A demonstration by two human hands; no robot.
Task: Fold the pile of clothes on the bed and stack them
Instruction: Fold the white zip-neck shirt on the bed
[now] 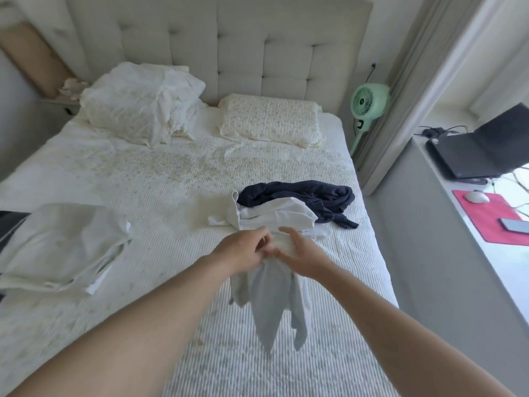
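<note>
Both my hands meet over the middle of the bed (171,196). My left hand (243,247) grips the top of a small white garment (272,299) that hangs down bunched above the sheet. My right hand (297,250) touches the same garment from the right, thumb raised and fingers bent at the cloth. Just beyond my hands lies the unfolded pile: a white garment (274,216) with a dark navy one (309,196) crumpled behind it. At the left side of the bed sits a folded pale garment (65,245).
Two pillows (137,104) (269,118) lie against the tufted headboard. A green fan (366,104) stands right of the bed. On the desk at far right are a laptop (481,150), a mouse (476,196) on a red mat and a phone (515,224).
</note>
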